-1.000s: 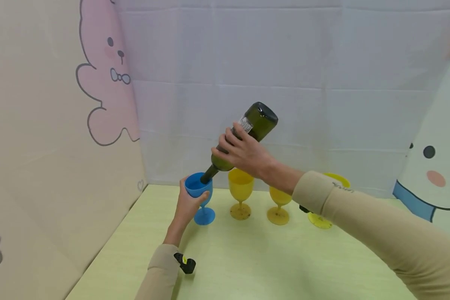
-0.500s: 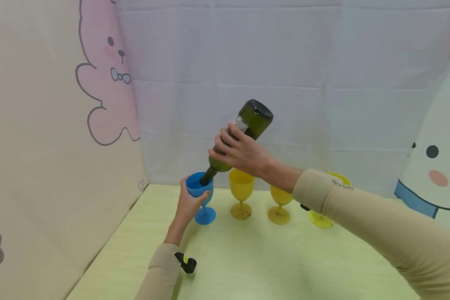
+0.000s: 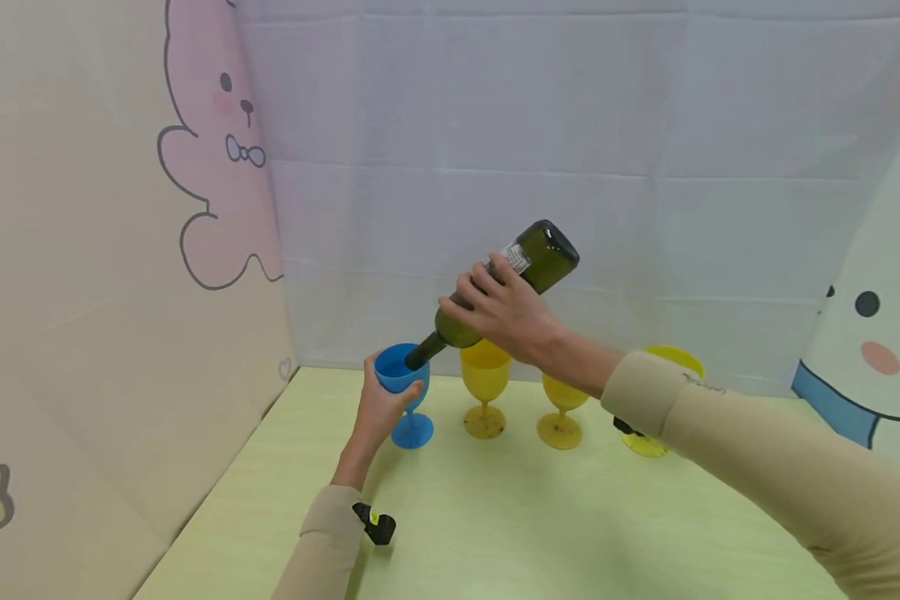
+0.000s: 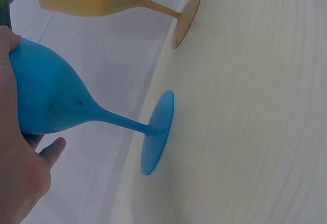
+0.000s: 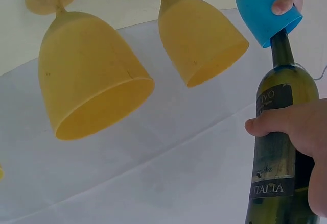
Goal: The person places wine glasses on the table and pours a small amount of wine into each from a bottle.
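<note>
A green wine bottle (image 3: 547, 254) is tipped neck-down to the left, its mouth at the rim of a blue goblet (image 3: 412, 430). My right hand (image 3: 506, 310) grips the bottle round its body; the dark label (image 5: 273, 155) shows in the right wrist view. My left hand (image 3: 381, 408) holds the blue goblet by its bowl, thumb on the near side. In the left wrist view the goblet's foot (image 4: 158, 132) stands on the table. No liquid can be made out.
A yellow goblet (image 3: 485, 375) stands just right of the blue one. Farther right are another yellow goblet (image 3: 560, 429) and a brighter yellow goblet (image 3: 675, 358), both partly hidden by the right arm. A white cloth (image 3: 555, 100) hangs behind the pale table (image 3: 495, 517).
The bottle first swung slightly left and steeper, then moved right and lower, now lying at a flatter tilt. The blue goblet and left hand stay in place.
</note>
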A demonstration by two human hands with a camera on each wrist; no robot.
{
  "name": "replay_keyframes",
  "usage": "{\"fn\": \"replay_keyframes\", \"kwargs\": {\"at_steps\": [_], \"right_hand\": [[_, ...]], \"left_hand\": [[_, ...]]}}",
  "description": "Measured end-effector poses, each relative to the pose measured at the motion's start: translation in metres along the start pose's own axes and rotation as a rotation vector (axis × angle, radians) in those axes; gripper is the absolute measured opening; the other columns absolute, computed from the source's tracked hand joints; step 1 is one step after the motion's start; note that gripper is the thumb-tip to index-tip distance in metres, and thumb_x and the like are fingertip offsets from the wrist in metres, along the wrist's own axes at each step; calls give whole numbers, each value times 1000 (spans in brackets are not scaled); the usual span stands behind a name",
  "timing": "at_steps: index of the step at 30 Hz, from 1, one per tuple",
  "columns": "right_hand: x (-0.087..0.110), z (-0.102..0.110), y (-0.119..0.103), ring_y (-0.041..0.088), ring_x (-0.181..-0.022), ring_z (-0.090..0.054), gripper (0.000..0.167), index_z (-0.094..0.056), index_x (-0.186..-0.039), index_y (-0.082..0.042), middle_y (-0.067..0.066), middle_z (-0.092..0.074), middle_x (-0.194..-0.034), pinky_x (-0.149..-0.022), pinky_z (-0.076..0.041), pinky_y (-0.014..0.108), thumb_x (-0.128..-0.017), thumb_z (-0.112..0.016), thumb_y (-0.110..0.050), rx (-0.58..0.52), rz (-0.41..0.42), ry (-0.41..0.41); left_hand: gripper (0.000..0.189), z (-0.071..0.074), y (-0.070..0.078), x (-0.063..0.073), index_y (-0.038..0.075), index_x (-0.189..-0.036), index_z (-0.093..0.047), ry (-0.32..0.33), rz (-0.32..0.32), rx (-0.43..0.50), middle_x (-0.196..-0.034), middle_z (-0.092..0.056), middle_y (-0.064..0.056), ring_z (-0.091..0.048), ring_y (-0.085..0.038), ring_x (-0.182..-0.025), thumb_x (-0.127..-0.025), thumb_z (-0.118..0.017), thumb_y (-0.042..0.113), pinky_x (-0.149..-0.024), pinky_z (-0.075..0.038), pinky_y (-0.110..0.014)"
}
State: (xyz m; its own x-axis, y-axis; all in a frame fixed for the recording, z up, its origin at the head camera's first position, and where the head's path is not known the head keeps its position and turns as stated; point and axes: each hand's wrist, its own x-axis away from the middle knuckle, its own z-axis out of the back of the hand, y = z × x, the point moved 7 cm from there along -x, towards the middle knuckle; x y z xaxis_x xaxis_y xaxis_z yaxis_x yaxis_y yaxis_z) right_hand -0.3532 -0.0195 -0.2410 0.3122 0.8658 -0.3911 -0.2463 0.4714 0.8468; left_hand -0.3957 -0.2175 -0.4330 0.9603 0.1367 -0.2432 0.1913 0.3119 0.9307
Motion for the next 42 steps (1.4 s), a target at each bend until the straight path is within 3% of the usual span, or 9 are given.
{"fn": "replay_keyframes", "kwargs": {"at_steps": [5, 9, 16, 23, 33, 42], "right_hand": [[11, -8, 6, 31, -114, -43, 74, -40, -148, -29, 12, -50, -129, -103, -33, 49, -84, -79, -25, -131, -78, -142], [23, -14, 9, 32, -112, -44, 70, -40, -149, -28, 12, -50, -124, -101, -35, 49, -88, -74, -17, -204, -123, -178], [39, -20, 14, 33, -113, -46, 74, -44, -146, -28, 12, -52, -123, -99, -36, 49, -83, -79, -12, -260, -193, -136], [48, -17, 17, 33, -107, -50, 58, -49, -144, -26, 12, -56, -120, -94, -39, 49, -91, -68, -9, -320, -251, -44], [63, -15, 30, 37, -110, -51, 94, -44, -146, -28, 14, -54, -127, -91, -40, 54, -66, -93, -36, -400, -387, -75], [81, -3, 35, 39, -105, -54, 89, -49, -142, -26, 14, -59, -120, -86, -43, 55, -65, -92, -33, -433, -465, 19]], "left_hand": [[84, -2, 1, -1, 19, -150, -22, 6, -6, -1, -149, -41, -15, -42, -40, -137, -87, -75, 33, -106, -42, -63], [84, -5, 1, -1, 18, -150, -22, 5, -7, 2, -149, -41, -16, -43, -41, -136, -87, -76, 31, -105, -42, -64], [86, -9, -3, -3, 18, -151, -22, -6, -4, -9, -149, -41, -16, -42, -42, -137, -86, -76, 35, -104, -43, -63], [83, -4, -6, -2, 21, -149, -23, 14, -9, -4, -147, -42, -15, -43, -40, -136, -86, -76, 34, -103, -45, -63], [85, -6, -3, -3, 20, -150, -21, 7, -4, -13, -148, -41, -15, -43, -41, -136, -87, -75, 33, -103, -44, -64], [85, -9, -4, -4, 21, -151, -20, -2, -1, -12, -149, -41, -15, -42, -41, -137, -87, -75, 33, -104, -43, -64]]}}
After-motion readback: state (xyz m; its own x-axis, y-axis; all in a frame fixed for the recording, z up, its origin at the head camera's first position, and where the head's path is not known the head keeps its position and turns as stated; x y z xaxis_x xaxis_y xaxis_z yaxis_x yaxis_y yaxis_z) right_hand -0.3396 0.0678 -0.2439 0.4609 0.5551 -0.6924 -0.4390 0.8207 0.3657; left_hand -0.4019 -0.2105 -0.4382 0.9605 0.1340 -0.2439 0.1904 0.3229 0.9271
